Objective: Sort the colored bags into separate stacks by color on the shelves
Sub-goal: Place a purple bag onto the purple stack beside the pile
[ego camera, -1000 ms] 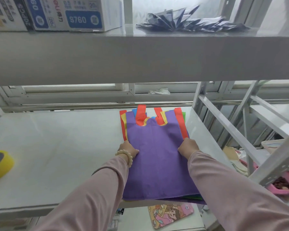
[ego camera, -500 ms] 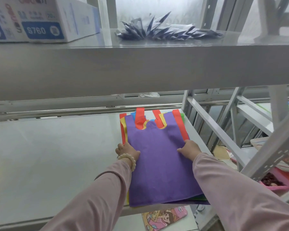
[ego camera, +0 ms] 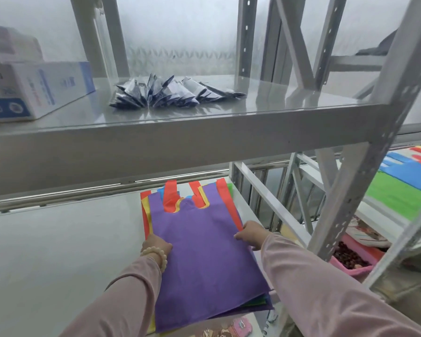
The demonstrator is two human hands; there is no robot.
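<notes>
Low centre of the frame, the left hand [ego camera: 156, 244] and right hand [ego camera: 251, 233] each pinch a side edge of the bag stack [ego camera: 204, 259], purple uppermost, on the grey shelf [ego camera: 58, 251].

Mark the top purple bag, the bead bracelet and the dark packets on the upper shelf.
purple bag [ego camera: 204, 251]: head view, middle of its front panel.
bead bracelet [ego camera: 156, 251]: head view, beads across the left wrist.
dark packets [ego camera: 165, 93]: head view, centre of the fanned pile.

place: storeroom | grey slotted-steel shelving [ego camera: 180, 142] | boxed supplies [ego camera: 34, 91] | packets [ego camera: 170, 93] heaped on shelf
</notes>
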